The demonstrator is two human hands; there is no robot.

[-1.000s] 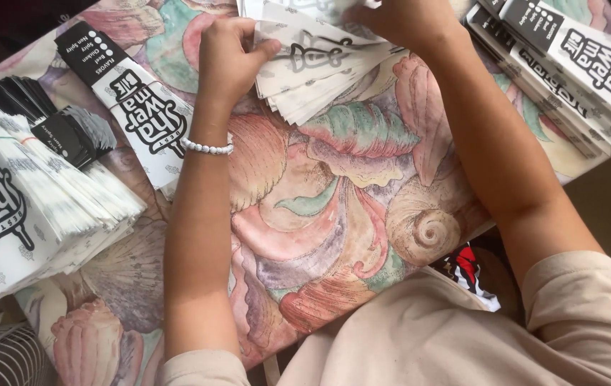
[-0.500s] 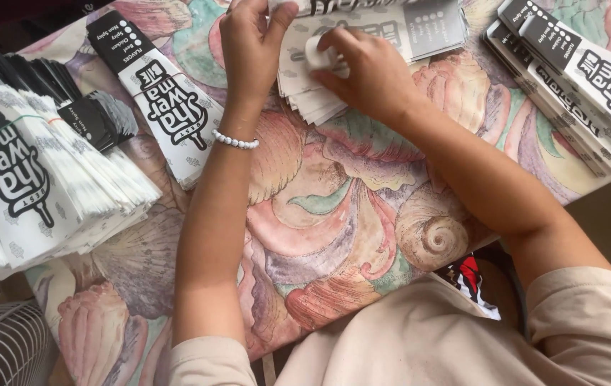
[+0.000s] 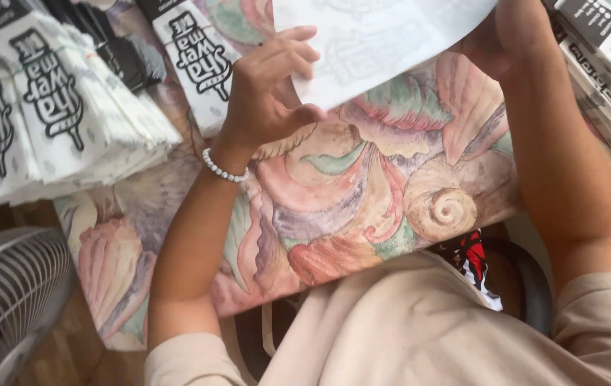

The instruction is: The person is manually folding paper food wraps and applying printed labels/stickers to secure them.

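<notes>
The left hand pinches the lower corner of a large white printed paper sheet between its fingers. The right hand grips the opposite edge, lifted above the shell-patterned desk. Stacks of white printed packets line the left edge.

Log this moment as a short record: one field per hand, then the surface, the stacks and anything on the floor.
left hand: pinches lower left edge of white sheet, bead bracelet at wrist
right hand: holds sheet's right side, partly hidden
surface: shell-patterned tablecloth
left stacks: white printed packets, fanned
right stacks: similar packets at table edge
floor: fan lower left
</notes>
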